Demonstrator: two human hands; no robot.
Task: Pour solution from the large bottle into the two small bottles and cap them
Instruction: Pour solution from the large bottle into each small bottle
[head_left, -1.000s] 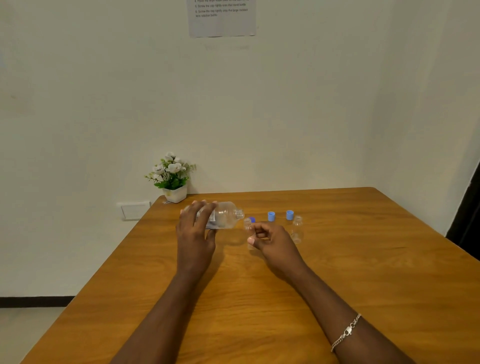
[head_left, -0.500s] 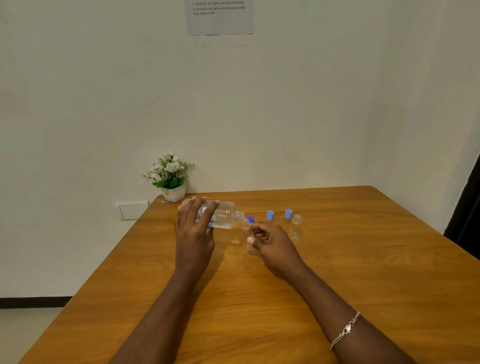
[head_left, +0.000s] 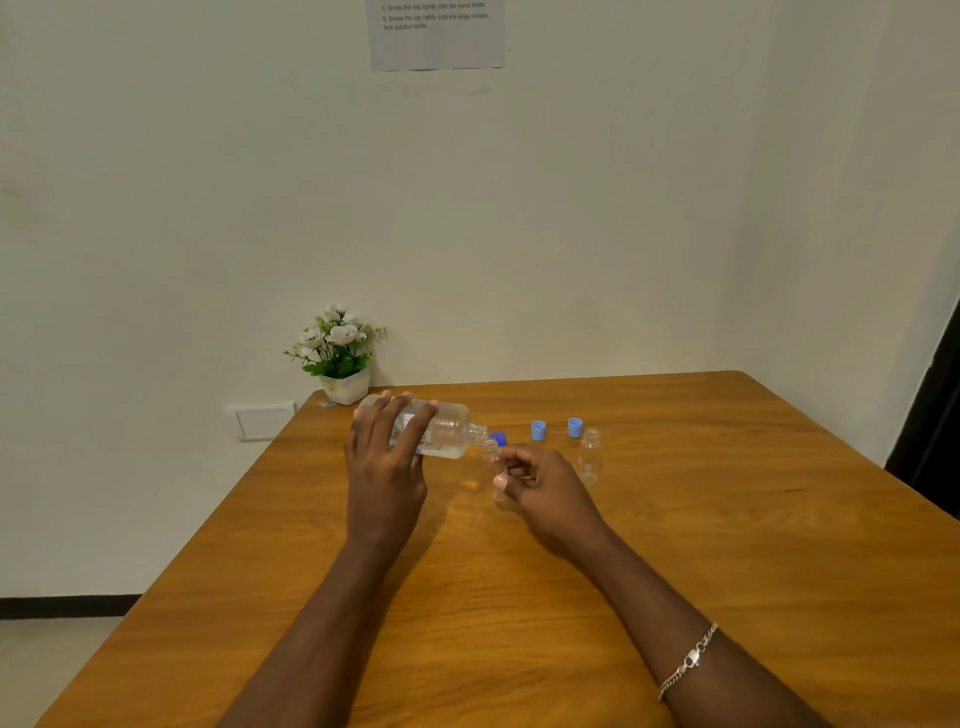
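My left hand (head_left: 384, 467) grips the large clear bottle (head_left: 447, 430), tipped almost flat with its open neck pointing right. The neck sits just over the mouth of a small clear bottle (head_left: 491, 454), which my right hand (head_left: 545, 488) holds upright on the table. My fingers hide most of that small bottle. A second small clear bottle (head_left: 590, 456) stands uncapped to the right. Two light blue caps (head_left: 538, 430) (head_left: 574, 427) and a darker blue cap (head_left: 498, 438) lie just behind the bottles.
A white pot of white flowers (head_left: 340, 358) stands at the far left corner of the wooden table (head_left: 675, 545). A printed sheet (head_left: 436, 31) hangs on the wall. A wall socket plate (head_left: 265, 421) sits left of the table.
The large bottle has tipped slightly further toward the small bottle's mouth. Both hands stay in nearly the same place.
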